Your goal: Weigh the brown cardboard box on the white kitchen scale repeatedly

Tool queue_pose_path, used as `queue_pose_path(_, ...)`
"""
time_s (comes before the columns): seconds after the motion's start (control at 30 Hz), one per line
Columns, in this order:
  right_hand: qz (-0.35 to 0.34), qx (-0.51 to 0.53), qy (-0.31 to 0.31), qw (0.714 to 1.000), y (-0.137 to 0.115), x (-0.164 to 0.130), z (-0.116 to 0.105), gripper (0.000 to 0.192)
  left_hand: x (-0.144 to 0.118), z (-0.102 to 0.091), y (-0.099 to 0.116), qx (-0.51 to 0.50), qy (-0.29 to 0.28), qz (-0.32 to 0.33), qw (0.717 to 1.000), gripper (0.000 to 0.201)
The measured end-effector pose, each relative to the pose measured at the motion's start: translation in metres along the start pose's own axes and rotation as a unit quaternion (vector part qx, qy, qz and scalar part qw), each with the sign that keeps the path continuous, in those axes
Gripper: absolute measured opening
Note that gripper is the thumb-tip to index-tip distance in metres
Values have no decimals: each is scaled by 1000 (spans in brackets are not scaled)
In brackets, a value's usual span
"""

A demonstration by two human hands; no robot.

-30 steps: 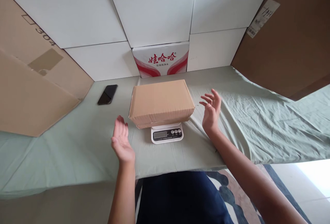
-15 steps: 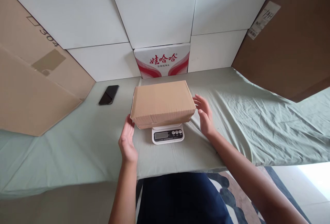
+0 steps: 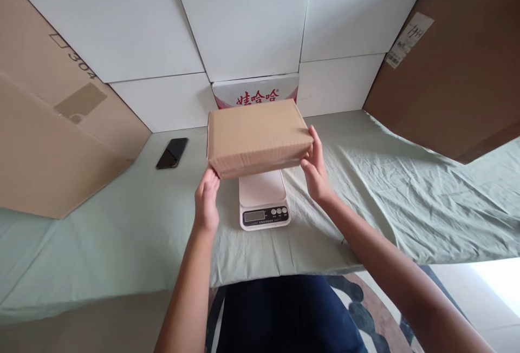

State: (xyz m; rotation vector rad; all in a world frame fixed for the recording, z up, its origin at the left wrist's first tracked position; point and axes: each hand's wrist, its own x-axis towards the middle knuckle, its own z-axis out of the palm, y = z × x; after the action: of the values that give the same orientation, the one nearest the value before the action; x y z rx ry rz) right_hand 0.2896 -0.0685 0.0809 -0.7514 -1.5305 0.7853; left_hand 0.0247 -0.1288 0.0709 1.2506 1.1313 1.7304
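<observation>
A closed brown cardboard box (image 3: pixel 260 133) is held up between my two hands, above and behind a white kitchen scale (image 3: pixel 263 193). My left hand (image 3: pixel 207 198) grips the box at its near left lower corner, with the fingertips partly hidden beneath it. At the right end, my right hand (image 3: pixel 316 169) has its fingers along the side and its thumb at the near lower edge. The scale's plate shows below the box, and its front panel has a small grey display and several round buttons. The back of the plate is hidden by the box.
A black phone (image 3: pixel 173 153) lies on the green cloth (image 3: pixel 162 244) to the left. White boxes (image 3: pixel 247 28) form a wall behind, with a red-lettered carton (image 3: pixel 227 91) at its base. Large brown cardboard panels stand at left (image 3: pixel 52 142) and right (image 3: pixel 447 82).
The box has risen off the scale and shifted away from me, uncovering part of the plate. Both hands have closed in on its ends and moved up with it.
</observation>
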Motion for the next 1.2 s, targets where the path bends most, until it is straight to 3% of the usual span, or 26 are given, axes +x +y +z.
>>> queue_pose_path(0.07, 4, -1, 4, 1000, 13, 23, 5, 88, 34, 8, -9, -6, -15, -1, 1000, 81)
queue_pose_path(0.17, 30, 28, 1, 999, 45, 42, 11, 93, 71, 15, -39, -25, 0, -27, 999, 83)
queue_pose_path(0.27, 61, 55, -1, 997, 72, 41, 11, 96, 82, 18, -70, -33, 11, -63, 997, 82)
queue_pose_path(0.37, 84, 68, -3, 994, 81, 36, 9, 92, 76, 18, -86, -33, 5, -90, 995, 82)
queue_pose_path(0.53, 99, 75, 3, 992, 80, 35, 6, 92, 73, 12, -83, -18, 24, -107, 994, 83)
queue_pose_path(0.7, 104, 51, 98, 988, 93, 38, -12, 91, 83, -14, -70, -10, 106, -79, 991, 82)
queue_pose_path(0.8, 117, 31, 121, 985, 103, 38, -25, 87, 86, -23, -66, -9, 133, -69, 989, 86)
queue_pose_path(0.93, 107, 11, 92, 990, 105, 34, -24, 83, 86, -20, -71, 2, 120, -67, 990, 88)
queue_pose_path(1.2, 93, 22, 10, 995, 87, 27, -8, 83, 85, -13, -80, 19, 91, -68, 993, 84)
